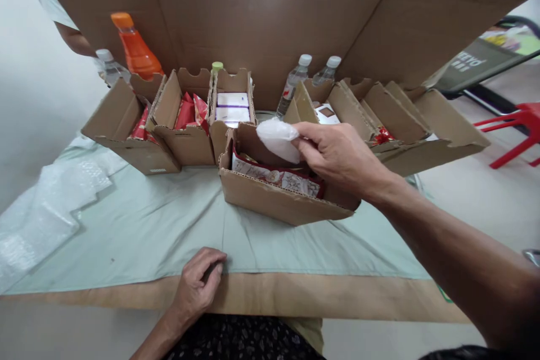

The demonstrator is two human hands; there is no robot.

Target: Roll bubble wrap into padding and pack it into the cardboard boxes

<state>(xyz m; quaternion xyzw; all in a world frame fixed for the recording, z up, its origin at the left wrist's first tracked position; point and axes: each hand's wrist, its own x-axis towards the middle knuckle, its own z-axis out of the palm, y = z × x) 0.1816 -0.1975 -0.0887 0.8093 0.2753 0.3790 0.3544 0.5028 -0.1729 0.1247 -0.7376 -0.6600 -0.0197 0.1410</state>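
Note:
Between the thumb and fingers of my right hand [333, 152] is a soft white translucent pouch [277, 138]; whether anything is inside it I cannot tell. It hangs over the front cardboard box [278, 197], which stands askew before the row of boxes. A red and white printed packet [274, 174] lies in that box, and my right hand is above its right part. At the table's front edge rests my left hand [200, 281], its fingers loosely curled with nothing visible in them.
Several open cardboard boxes stand in a row, with red packets [192, 111] and white boxes [233, 107] inside. Behind are an orange bottle [137, 48], clear bottles [295, 83] and a tall cardboard panel [261, 11]. Bubble wrap [46, 208] lies left; a red stool [523, 129] stands right.

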